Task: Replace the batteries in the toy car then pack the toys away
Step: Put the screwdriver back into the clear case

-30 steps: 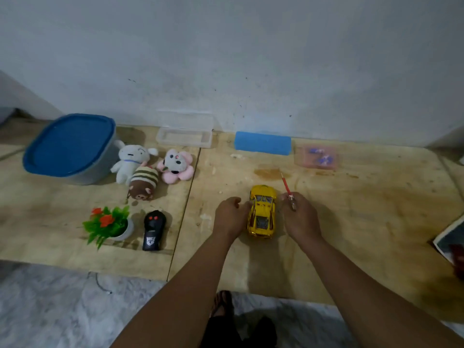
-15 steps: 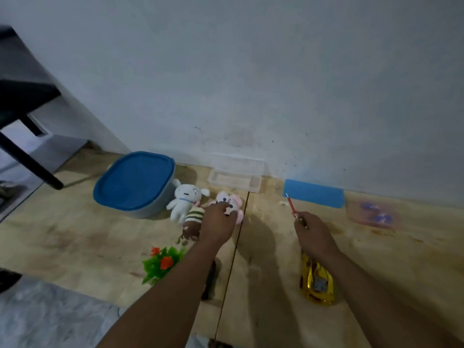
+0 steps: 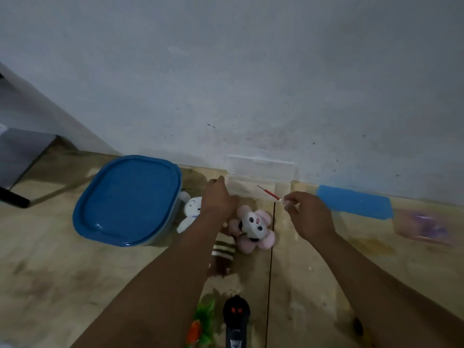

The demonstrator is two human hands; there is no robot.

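Note:
My right hand [image 3: 307,216] pinches a small red-handled screwdriver [image 3: 270,194], its tip pointing up-left over the clear plastic box [image 3: 261,183] by the wall. My left hand [image 3: 218,198] reaches toward that box's left end, fingers loosely curled, holding nothing that I can see. Below it lie a white plush [image 3: 190,212], a pink flower plush [image 3: 253,223] and a striped brown plush [image 3: 222,254]. A black remote control [image 3: 236,315] lies near the bottom edge. The yellow toy car is out of view.
A grey tub with a blue lid [image 3: 130,199] stands at the left. A blue sponge [image 3: 355,200] and a pink transparent packet [image 3: 424,228] lie along the wall at the right. A small green plant with red flowers [image 3: 203,322] sits by the remote.
Both hands left the yellow car and moved up toward the clear box at the wall. The view swung left and up, so the car dropped out of sight.

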